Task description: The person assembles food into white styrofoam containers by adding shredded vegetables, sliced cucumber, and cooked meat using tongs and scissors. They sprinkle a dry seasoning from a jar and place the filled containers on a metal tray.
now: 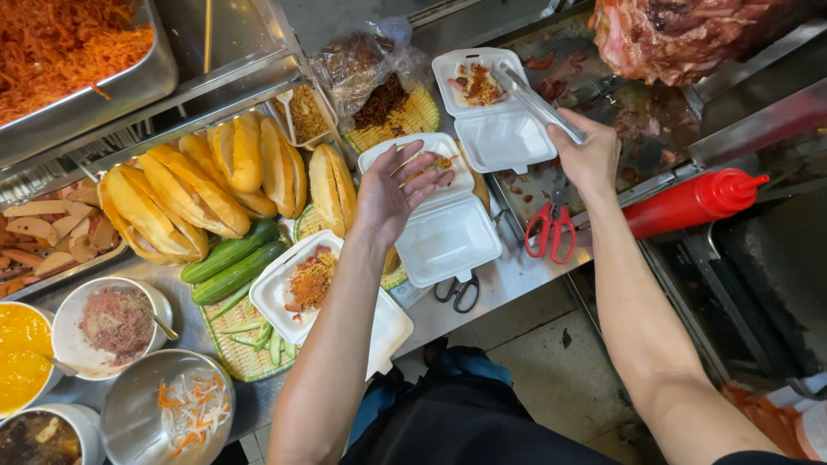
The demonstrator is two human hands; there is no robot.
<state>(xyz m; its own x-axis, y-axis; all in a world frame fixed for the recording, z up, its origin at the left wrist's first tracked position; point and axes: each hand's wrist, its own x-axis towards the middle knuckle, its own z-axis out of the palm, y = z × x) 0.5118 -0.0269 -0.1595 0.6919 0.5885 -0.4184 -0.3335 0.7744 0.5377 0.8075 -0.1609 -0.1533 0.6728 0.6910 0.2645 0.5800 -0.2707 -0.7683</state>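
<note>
- The steel surface (517,267) carries everything here, with trays and bowls along its left side.
- A big slab of roasted meat (680,30) hangs at the top right above a greasy metal tray (637,112).
- A tray of shredded orange carrot (60,43) fills the top left corner.
- Golden bread rolls (198,181) lie piled in the middle left, with two green cucumbers (228,263) just beside them.
- Three white foam boxes stand open: the far box (495,108) with meat in it, the middle box (444,215), and the near box (301,288) with shredded filling, resting on a woven mat (245,353).
- A red squeeze bottle (689,202) lies on its side at the right.
- The left hand (396,189) hovers over the middle box with fingers spread and loose, touching or nearly touching the bit of food in its lid half; it grips nothing.
- The right hand (590,155) is clenched around metal tongs (534,99), whose tips reach into the far box.
- Red-handled scissors (551,228) lie just below the right hand; black-handled scissors (457,293) lie at the surface's edge.
</note>
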